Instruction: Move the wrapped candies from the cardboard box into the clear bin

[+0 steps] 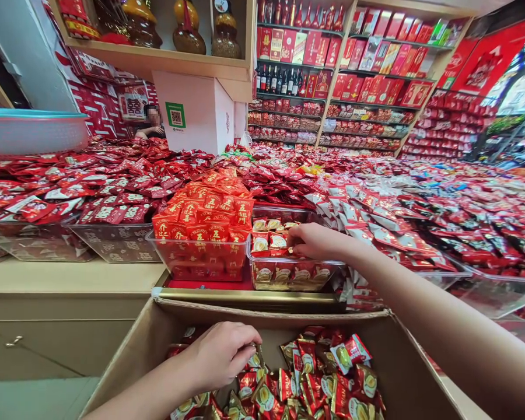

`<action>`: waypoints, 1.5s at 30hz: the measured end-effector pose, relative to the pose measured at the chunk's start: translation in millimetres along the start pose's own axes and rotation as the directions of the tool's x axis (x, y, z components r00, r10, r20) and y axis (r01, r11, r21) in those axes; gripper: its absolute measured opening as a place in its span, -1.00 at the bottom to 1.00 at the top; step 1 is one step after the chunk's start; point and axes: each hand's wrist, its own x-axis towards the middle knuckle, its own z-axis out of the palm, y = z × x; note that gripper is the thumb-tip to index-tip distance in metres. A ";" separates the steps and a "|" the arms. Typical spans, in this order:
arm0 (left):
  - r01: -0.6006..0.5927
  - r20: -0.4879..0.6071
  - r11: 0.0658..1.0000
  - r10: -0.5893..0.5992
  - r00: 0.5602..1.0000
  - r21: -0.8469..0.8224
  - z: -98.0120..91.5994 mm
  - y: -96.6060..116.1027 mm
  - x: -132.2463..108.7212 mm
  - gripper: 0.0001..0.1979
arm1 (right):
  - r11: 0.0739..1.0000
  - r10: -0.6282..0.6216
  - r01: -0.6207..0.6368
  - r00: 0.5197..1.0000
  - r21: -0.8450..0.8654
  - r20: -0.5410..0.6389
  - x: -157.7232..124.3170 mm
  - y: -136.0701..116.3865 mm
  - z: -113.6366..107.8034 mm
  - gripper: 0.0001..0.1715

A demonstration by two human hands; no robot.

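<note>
A: The left hand (221, 353) sits near seven o'clock, doesn't it?

B: Yes, over a cardboard carton (406, 361), fingers curled and thumb drawn close to the forefinger, right at the gold edge of a packet (258, 360).

A: And the right hand (315, 240)?

B: At four o'clock, close to the middle of the view. It reaches over a clear tub (332, 265), half closed, with its fingers bent down onto the packets there.

A: Has either got hold of anything?

B: The fingers hide too much, so I can't tell whether a packet is gripped.

A: Where do the durian packets (341, 396) lie?

B: Jumbled in the carton at six o'clock, red and gold, each printed with a yellowish fruit. Similar ones fill the tub at five o'clock and show through its front wall.

A: What borders that tub?

B: At its nine o'clock, a second tub (201, 259) heaped with orange-red packets (210, 213) lettered in gold. At its three o'clock, a slope of red-and-white packets (376, 227).

A: Farther out?

B: A pale worktop (70, 279) at eight, a blue-rimmed basket (30, 131) and a green code sign (175, 115) around ten, gourd-shaped ornaments (189, 39) at eleven, tall shelves (338, 73) at one.
</note>
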 end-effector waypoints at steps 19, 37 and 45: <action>-0.003 0.050 1.000 0.002 0.999 0.020 -4.2 6.0 -2.4 -0.79 | 0.996 -0.012 0.020 0.995 -0.082 0.094 2.4 -1.5 1.0 -0.76; 0.363 0.346 0.910 -0.413 0.842 0.203 -0.3 -7.4 -17.8 -0.68 | 0.960 -0.271 0.262 0.959 -0.103 -0.085 -75.4 -86.8 118.8 -0.89; 0.353 0.346 0.921 -0.388 0.854 0.163 0.2 -6.6 -12.9 -0.66 | 0.996 -0.092 0.092 0.956 0.013 0.278 -89.3 -69.8 222.4 -0.57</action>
